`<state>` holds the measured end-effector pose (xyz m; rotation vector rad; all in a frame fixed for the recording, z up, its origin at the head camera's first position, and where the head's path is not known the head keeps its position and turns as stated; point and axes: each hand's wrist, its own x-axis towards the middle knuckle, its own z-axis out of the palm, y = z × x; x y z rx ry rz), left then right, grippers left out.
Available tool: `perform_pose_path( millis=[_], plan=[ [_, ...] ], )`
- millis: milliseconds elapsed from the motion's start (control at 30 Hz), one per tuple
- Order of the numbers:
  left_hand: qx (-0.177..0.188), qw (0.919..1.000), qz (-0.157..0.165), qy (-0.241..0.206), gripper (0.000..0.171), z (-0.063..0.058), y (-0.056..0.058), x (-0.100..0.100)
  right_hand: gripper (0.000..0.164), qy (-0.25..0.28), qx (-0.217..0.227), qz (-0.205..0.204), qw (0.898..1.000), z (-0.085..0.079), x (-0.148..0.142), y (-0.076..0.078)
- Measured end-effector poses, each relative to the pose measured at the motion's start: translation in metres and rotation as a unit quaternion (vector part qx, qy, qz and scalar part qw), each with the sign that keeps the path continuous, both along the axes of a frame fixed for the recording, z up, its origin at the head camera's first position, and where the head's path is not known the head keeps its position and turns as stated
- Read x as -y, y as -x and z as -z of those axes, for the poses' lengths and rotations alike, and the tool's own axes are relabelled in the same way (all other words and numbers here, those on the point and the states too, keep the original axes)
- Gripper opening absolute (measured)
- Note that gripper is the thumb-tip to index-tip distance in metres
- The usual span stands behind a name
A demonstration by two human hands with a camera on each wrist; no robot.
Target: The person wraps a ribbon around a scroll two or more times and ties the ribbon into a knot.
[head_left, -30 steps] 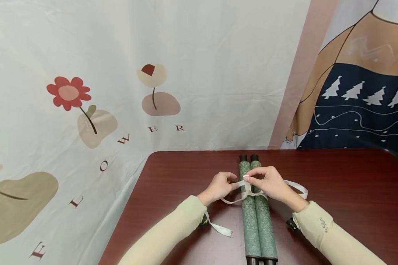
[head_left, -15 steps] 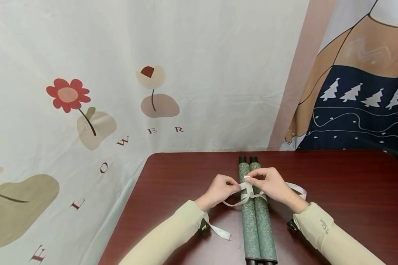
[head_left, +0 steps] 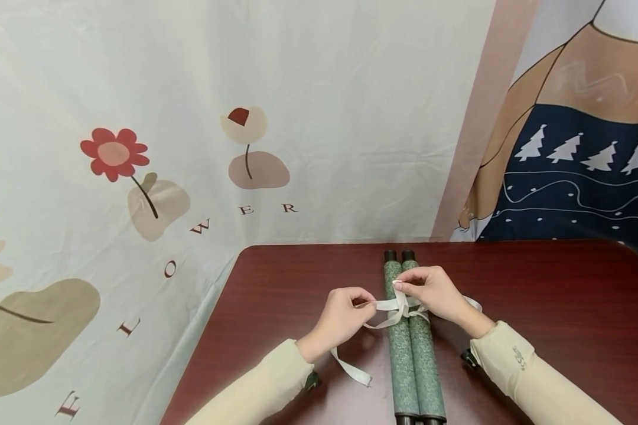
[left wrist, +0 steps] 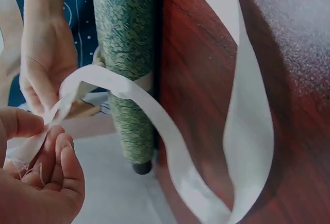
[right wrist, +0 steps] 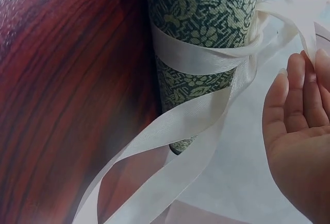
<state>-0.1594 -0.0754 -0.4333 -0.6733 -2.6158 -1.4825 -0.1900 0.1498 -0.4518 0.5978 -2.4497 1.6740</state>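
Note:
Two green patterned hanging scrolls (head_left: 402, 366), rolled up with dark end knobs, lie side by side on the table. A white ribbon (right wrist: 191, 58) passes round them and crosses in a loose tie on top. To the left of the scrolls, my left hand (head_left: 342, 316) pinches one length of ribbon between thumb and fingers; a frayed end shows at the palm in the left wrist view. Above the scrolls, my right hand (head_left: 437, 293) pinches another part of the ribbon and holds it up. Part of the tie is hidden behind my right hand in the head view.
The dark red table (head_left: 298, 271) extends to both sides of the scrolls. A ribbon tail (head_left: 356, 373) hangs left of them, and a ribbon loop (head_left: 473, 303) lies to the right. A printed cloth backdrop (head_left: 351, 147) stands behind the table's far edge.
My left hand has moved left and toward me, drawing its ribbon length straighter. The loop at the right has become smaller. My right hand has stayed nearly in place.

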Motion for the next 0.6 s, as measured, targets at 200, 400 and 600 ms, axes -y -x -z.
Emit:
perform_pose_path(
  millis=[200, 400, 600],
  plan=[
    [-0.081, 0.9961, 0.032, -0.016, 0.01, -0.006, -0.014, -0.006, 0.019, -0.009, 0.002, 0.002, 1.0, 0.001, -0.001, 0.001],
    [-0.108, 0.9882, 0.102, -0.039, 0.009, -0.031, -0.04, -0.02, 0.019, -0.021, 0.001, 0.001, 1.0, 0.001, -0.003, 0.003],
    [-0.124, 0.981, 0.143, -0.04, 0.008, -0.039, -0.053, -0.035, 0.019, -0.012, 0.003, -0.017, 1.0, -0.004, -0.002, 0.003]
  ],
)
